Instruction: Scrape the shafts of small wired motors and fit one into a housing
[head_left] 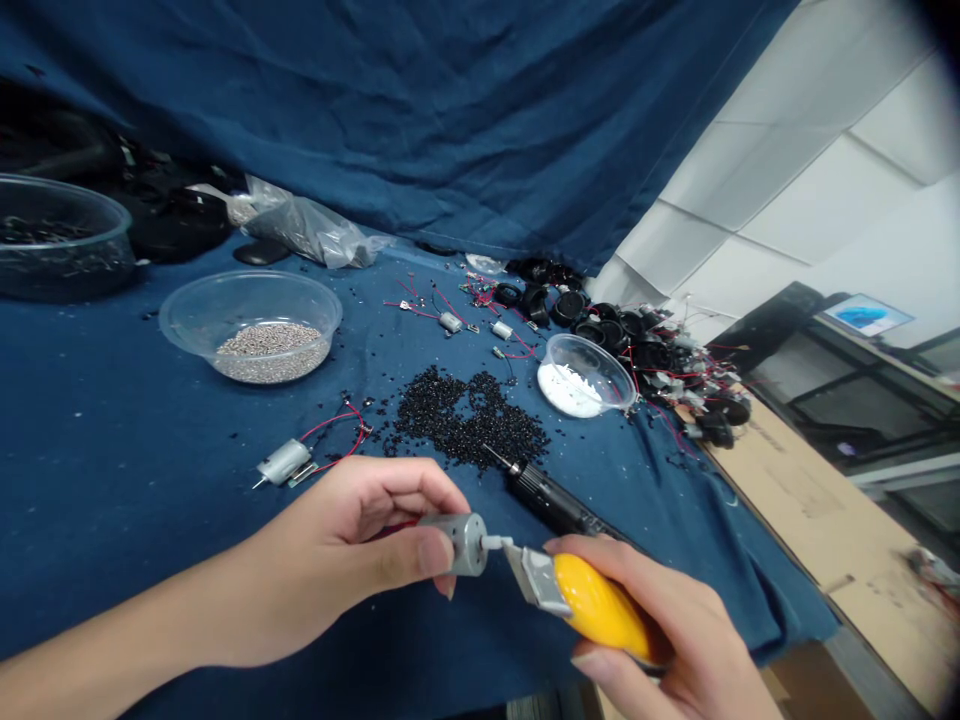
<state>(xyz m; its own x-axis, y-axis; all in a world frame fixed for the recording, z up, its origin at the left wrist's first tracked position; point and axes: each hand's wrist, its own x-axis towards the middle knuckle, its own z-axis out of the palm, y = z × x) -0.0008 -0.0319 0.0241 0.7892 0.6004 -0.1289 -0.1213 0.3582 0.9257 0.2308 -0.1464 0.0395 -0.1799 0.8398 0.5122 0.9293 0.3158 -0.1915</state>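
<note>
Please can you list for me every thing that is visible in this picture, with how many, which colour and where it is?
small DC motor: one, silver, lower centre
yellow-handled tool: one, yellow and silver, lower right, metal end at the motor
wired motor: one, silver with red wires, on cloth, left
small wired motors: several, silver, back centre
plastic pellets: one heap, black, centre
black-handled tool: one, black, beside the pellets
bowl of grey granules: one, clear, left
bowl of white granules: one, clear, right of centre
bowl of dark pieces: one, clear, far left
round parts: many, black, back right, among red wires
plastic bag: one, clear, back left
cloth: one, blue, under everything and hanging behind
cardboard sheet: one, brown, right
left hand: holds the small DC motor
right hand: holds the yellow-handled tool
</note>
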